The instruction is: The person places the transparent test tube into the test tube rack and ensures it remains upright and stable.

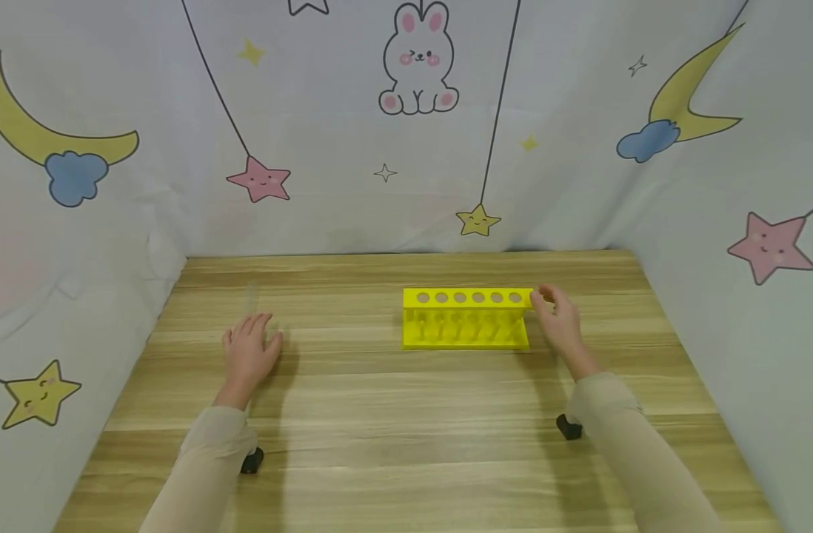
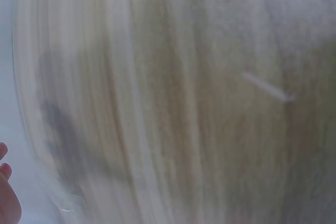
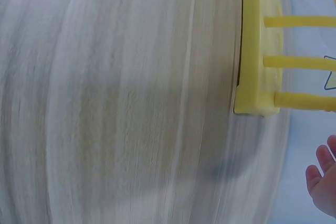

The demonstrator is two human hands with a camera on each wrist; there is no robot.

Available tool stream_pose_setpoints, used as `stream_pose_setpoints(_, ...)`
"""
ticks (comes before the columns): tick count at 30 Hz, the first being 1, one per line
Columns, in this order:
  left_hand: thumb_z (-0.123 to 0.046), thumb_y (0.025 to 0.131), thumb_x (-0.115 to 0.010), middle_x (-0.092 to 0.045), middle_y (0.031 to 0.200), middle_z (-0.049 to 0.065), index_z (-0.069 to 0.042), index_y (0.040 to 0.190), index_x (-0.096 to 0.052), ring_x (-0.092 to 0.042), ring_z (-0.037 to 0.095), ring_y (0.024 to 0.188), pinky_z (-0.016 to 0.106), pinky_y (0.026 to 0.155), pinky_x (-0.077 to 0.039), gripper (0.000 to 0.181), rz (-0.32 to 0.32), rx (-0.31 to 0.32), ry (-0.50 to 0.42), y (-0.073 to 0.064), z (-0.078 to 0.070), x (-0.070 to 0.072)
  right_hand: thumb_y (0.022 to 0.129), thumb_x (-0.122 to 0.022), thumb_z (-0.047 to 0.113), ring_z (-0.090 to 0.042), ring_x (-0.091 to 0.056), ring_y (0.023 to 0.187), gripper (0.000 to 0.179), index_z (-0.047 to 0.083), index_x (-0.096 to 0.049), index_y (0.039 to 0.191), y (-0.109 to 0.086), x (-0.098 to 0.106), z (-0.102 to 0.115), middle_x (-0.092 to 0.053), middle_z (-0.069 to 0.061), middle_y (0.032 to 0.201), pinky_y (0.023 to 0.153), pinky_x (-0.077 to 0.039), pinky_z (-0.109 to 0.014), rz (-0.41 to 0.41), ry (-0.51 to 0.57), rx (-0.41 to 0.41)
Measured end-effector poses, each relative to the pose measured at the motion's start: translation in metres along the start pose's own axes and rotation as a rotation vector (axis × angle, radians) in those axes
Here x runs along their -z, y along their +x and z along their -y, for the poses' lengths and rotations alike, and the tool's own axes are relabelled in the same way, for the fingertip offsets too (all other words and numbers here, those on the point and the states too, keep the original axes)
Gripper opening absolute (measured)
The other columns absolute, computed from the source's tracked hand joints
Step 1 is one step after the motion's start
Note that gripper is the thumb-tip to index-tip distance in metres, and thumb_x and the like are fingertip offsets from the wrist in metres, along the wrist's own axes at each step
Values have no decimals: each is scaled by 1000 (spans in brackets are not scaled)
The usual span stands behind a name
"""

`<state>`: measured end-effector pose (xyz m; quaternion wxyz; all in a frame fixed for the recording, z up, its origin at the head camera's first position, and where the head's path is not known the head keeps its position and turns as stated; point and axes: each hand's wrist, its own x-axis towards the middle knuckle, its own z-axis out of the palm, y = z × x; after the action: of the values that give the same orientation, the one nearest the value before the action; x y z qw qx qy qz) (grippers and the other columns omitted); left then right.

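Note:
A yellow test tube rack [image 1: 469,298] stands upright on the wooden table. Its top bar has a row of round holes, and several pegs [image 3: 299,21] rise from its base. My right hand [image 1: 561,326] is at the rack's right end, its thumb and fingertips by the top corner; whether they touch it I cannot tell. Those fingers look loosely bent in the right wrist view. Over on the left, my left hand [image 1: 249,352] is low over the table with fingers spread. Just beyond its fingertips lies a faint, clear, narrow object [image 1: 252,296], partly hidden by the hand.
The wood-grain table [image 1: 406,437] is bounded by a white cloth [image 1: 340,215] at the back and both sides, printed with stars, moons and a rabbit. A small black block shows under each forearm, by the left sleeve [image 1: 209,451] and the right sleeve [image 1: 620,414].

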<state>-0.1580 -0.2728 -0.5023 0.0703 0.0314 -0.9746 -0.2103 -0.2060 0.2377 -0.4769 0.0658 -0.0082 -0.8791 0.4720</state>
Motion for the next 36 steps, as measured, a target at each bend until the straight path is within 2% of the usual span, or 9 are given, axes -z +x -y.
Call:
stream_pose_setpoints(12,-25,89,-46,-42,131,24,-1,126,-43,-34,41,122,60,100,-17,44,-16,-5,-1,-3,5,-5,93,-42,33,-35,-45,112,48,-4,-43,124,5,-9,0,-49,-23,122,96,-37,-47,-15,61,-78)
stream_pose_setpoints(24,-23,88,-46,-42,131,25,0,125,-44,-35,43,120,59,100,-18,43,-32,5,-29,-1,4,-1,93,-43,33,-34,-46,110,48,-4,-45,124,10,-15,3,-51,-24,120,96,-39,-45,-38,97,-105)
stream_pose_setpoints(31,-21,88,-46,-43,130,26,1,124,-45,-37,43,119,58,99,-20,41,-49,20,-46,1,7,-2,93,-45,28,-30,-48,103,42,-4,-49,120,14,-20,5,-53,-23,113,91,-42,-40,-60,104,-126)
stream_pose_setpoints(36,-19,88,-46,-44,129,27,1,123,-46,-38,43,118,57,98,-22,40,-53,31,-56,1,8,-2,93,-45,28,-25,-45,101,41,-2,-49,120,15,-22,5,-50,-19,115,87,-40,-34,-60,108,-159)
